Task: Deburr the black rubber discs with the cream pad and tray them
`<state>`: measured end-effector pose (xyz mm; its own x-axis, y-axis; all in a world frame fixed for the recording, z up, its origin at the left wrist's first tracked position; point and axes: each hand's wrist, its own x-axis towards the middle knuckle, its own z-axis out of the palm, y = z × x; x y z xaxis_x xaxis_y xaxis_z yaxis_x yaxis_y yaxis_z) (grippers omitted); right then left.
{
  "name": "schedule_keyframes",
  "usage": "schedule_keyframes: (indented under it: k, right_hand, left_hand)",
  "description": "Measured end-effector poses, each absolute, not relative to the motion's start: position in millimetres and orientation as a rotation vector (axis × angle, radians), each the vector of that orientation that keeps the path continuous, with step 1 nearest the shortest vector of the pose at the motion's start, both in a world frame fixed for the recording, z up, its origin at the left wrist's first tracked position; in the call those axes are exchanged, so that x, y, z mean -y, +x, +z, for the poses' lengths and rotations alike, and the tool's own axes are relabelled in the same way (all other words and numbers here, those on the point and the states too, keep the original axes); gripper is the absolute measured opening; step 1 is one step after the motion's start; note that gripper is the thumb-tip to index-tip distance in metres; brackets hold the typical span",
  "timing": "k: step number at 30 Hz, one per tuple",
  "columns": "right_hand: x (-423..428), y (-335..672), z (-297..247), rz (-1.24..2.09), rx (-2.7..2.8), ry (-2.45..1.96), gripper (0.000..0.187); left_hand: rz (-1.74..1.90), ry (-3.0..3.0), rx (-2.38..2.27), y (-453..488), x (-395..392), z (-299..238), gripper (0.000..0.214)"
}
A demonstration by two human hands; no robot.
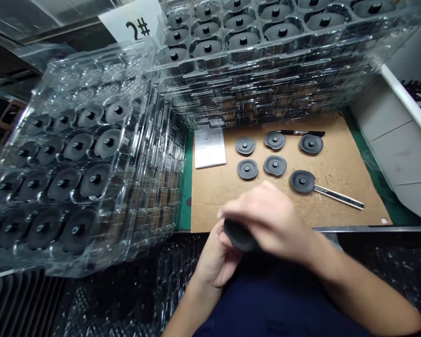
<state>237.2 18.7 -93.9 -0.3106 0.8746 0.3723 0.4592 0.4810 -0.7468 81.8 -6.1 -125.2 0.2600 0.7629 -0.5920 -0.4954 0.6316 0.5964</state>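
Note:
Both hands meet low in the middle of the head view, in front of the table edge. My left hand point(215, 255) cups a dark round rubber disc point(239, 236) from below, fingers curled around it. My right hand point(270, 220) lies over the disc from above, blurred by motion, its fingers closed on the disc's top. Several more grey discs with a centre nub point(275, 165) lie in two rows on the brown cardboard sheet point(340, 159) just beyond the hands.
A tall stack of clear plastic trays point(73, 159) holding discs stands at the left; another stack point(266, 61) stands behind. A utility knife point(340, 196), a black marker point(301, 133) and a printed slip point(209, 147) lie on the cardboard. A grey-white wall point(403, 140) bounds the right.

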Motion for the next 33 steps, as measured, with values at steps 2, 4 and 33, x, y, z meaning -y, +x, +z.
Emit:
schedule_keyframes:
  k: [2, 4, 33]
  right_hand:
    - [-26, 252, -116, 0.803, 1.753, -1.405, 0.022]
    - [-25, 264, -142, 0.906, 1.648, -1.658, 0.023]
    - [-4, 226, -86, 0.566, 1.853, -1.119, 0.023]
  left_hand:
    - [0.795, 0.261, -0.863, 79, 3, -122, 0.061]
    - [0.781, 0.197, -0.753, 75, -1, -122, 0.06]
    - [0.855, 0.358, -0.858, 90, -4, -116, 0.035]
